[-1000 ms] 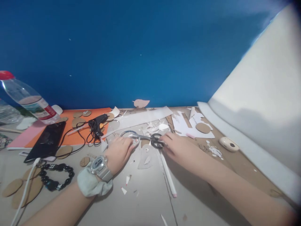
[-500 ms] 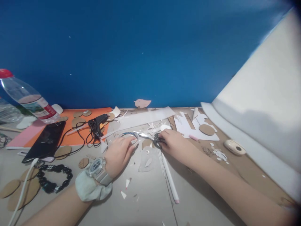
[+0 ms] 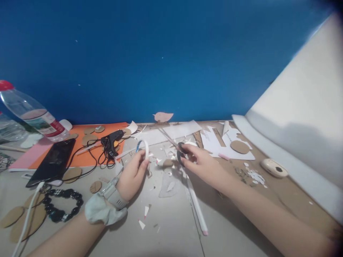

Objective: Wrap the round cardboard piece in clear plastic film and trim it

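Observation:
My left hand (image 3: 134,175), wearing a watch and a pale scrunchie, pinches a thin roll of tape (image 3: 146,149), white outside with a blue inner side, tilted up on its edge. Fingers of my right hand (image 3: 200,162) are in the black handles of a pair of scissors (image 3: 180,147). The scissors' blades point up and left, away from the tape, over a white paper strip (image 3: 150,135). Below and between my hands lie a small clear plastic bag (image 3: 168,187) and scattered paper scraps (image 3: 142,224). A white pen (image 3: 197,210) rests below my right hand.
On the left are a glue gun (image 3: 111,141) on orange paper, a black phone (image 3: 52,160), a beaded bracelet (image 3: 63,204) and a water bottle (image 3: 40,119). Cardboard discs (image 3: 239,146) and a beige oval device (image 3: 273,167) lie right. A blue wall (image 3: 171,71) stands behind.
My left hand has raised the tape roll from lying flat to standing on edge. The scissors have swung from pointing left to pointing up and left, apart from the tape.

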Action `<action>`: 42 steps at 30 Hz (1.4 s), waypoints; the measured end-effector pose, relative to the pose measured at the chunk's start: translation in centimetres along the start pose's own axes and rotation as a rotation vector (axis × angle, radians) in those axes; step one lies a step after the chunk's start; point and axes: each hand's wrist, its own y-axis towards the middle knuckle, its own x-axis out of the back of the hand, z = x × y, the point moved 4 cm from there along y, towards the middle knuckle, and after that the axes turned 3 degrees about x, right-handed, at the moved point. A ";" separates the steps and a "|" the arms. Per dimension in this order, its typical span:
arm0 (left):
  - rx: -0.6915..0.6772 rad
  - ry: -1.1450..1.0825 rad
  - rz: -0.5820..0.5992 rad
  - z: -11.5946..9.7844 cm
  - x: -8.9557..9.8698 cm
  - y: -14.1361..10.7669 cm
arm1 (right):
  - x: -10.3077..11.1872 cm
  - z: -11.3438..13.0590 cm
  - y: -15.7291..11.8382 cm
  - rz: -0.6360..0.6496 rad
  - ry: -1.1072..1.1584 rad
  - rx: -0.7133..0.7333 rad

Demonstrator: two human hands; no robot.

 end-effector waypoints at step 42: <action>-0.019 -0.120 0.080 -2.5 -1.8 -2.2 | -0.6 0.7 -0.6 0.238 -0.234 0.217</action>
